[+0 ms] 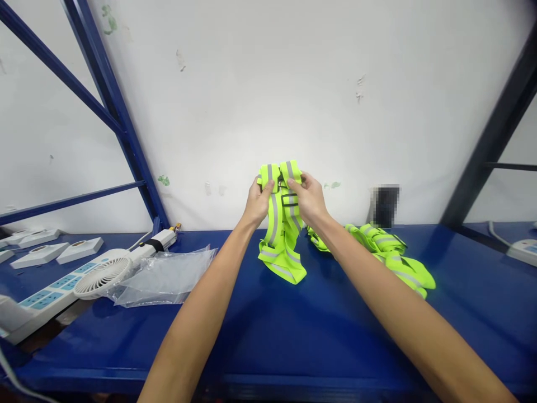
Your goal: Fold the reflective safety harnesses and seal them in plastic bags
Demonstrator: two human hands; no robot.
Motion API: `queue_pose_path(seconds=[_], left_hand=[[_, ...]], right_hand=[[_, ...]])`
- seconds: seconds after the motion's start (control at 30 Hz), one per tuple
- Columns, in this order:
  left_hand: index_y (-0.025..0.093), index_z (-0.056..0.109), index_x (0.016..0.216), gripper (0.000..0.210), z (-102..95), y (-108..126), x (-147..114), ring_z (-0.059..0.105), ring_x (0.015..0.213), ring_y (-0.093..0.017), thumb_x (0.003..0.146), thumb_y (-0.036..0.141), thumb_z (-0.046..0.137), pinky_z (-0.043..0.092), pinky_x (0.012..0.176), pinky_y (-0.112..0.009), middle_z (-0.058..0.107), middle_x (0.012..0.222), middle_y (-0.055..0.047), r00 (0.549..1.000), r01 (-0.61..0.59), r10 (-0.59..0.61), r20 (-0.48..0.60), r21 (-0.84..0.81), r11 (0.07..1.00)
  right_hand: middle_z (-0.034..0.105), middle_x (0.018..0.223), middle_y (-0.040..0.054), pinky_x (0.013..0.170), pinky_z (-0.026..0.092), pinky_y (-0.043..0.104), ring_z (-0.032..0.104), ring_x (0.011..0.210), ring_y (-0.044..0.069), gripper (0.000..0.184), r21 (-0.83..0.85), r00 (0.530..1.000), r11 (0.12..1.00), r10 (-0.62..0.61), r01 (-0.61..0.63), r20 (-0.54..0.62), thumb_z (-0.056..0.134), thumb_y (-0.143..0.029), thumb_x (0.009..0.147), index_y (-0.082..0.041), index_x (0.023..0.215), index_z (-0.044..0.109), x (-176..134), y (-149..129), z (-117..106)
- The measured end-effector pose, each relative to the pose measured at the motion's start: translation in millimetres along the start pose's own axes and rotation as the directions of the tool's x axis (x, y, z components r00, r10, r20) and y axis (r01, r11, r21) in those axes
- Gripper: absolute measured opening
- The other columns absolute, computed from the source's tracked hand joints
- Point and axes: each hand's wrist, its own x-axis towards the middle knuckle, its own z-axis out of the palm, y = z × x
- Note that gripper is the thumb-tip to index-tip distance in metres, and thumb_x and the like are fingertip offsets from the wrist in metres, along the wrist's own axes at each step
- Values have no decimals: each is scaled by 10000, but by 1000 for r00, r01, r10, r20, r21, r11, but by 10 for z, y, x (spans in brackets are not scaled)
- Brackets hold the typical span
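Observation:
Between my two hands hangs a neon-yellow reflective vest (274, 224) made of straps with grey stripes and a black buckle. My left hand (259, 201) pinches its upper left part, thumb in front. On the upper right part, my right hand (309, 196) is closed in the same way. The lower loop of the vest hangs down in front of the blue shelf. More neon-yellow reflective straps (403, 266) lie in a pile to the right, partly hidden behind my right forearm.
Clear plastic bags (172, 274) lie left of my left forearm. Beside them are a white fan (103, 277) and a long power strip (54, 294). White flat pieces (79, 250) sit at far left. A blurred dark object (385, 206) stands by the wall. Blue posts (121, 123) frame the shelf (268, 336).

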Motion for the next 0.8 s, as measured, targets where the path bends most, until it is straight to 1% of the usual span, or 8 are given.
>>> queue_pose_path(seconds=[0.13, 0.3, 0.4, 0.47, 0.53, 0.6, 0.67, 0.8], left_hand=[[167, 579, 1126, 479, 34, 16, 8, 629, 1128, -275, 822, 517, 700, 483, 979, -392, 690, 1134, -106, 999, -31, 32, -24, 37, 999], [170, 594, 1120, 475, 13, 68, 31, 626, 1112, -262, 830, 537, 679, 484, 966, -370, 681, 1124, -97, 998, -37, 42, -52, 104, 994], [172, 606, 1107, 472, -8, 108, 32, 617, 1126, -262, 827, 545, 677, 472, 987, -368, 678, 1131, -98, 998, -42, 47, -35, 129, 991], [173, 609, 1097, 465, -11, 139, 22, 624, 1108, -259, 829, 548, 673, 474, 984, -368, 680, 1121, -96, 998, -58, 62, -24, 146, 988], [183, 604, 1099, 445, -10, 170, 9, 631, 1096, -252, 839, 539, 667, 481, 980, -367, 682, 1117, -90, 998, -66, 68, -10, 147, 987], [201, 595, 1111, 424, -17, 196, -1, 641, 1086, -244, 845, 524, 667, 494, 968, -361, 684, 1125, -84, 999, -51, 50, 12, 123, 991], [213, 590, 1128, 428, -39, 213, -1, 654, 1068, -238, 838, 516, 679, 508, 948, -354, 686, 1133, -83, 999, -27, 24, 31, 105, 994], [210, 591, 1171, 487, -112, 216, 16, 654, 1064, -243, 807, 506, 718, 525, 907, -342, 683, 1148, -91, 999, -36, 30, 43, 148, 988]], right_hand=[[705, 928, 42, 773, 565, 390, 684, 846, 228, 576, -152, 996, 984, -88, 92, 32, 709, -290, 768, -256, 1294, 477, -24, -90, -26], [626, 805, -25, 613, 509, 314, 612, 657, 160, 380, -178, 995, 981, -69, 81, 72, 701, -319, 799, -299, 1073, 439, -83, -241, -24], [489, 664, -54, 567, 456, 298, 523, 563, 140, 239, -231, 991, 966, -100, 118, 88, 654, -382, 854, -292, 940, 451, -101, -292, -30], [414, 609, -62, 557, 440, 297, 474, 520, 136, 203, -251, 991, 960, -101, 120, 85, 613, -428, 887, -292, 917, 466, -96, -296, -47], [444, 610, -62, 568, 451, 301, 486, 524, 141, 226, -232, 993, 968, -83, 100, 79, 620, -452, 882, -302, 988, 488, -73, -282, -74], [540, 665, -48, 602, 481, 313, 544, 572, 152, 336, -177, 995, 983, -28, 44, 96, 656, -463, 854, -300, 1104, 503, -40, -266, -109], [638, 781, -8, 652, 516, 336, 608, 650, 169, 400, -126, 981, 991, 76, -53, 178, 670, -472, 836, -270, 1156, 541, -9, -268, -141], [697, 1059, 38, 682, 563, 390, 669, 745, 192, 359, -137, 901, 953, 300, -270, 314, 630, -451, 862, -270, 1170, 600, -1, -334, -175]])
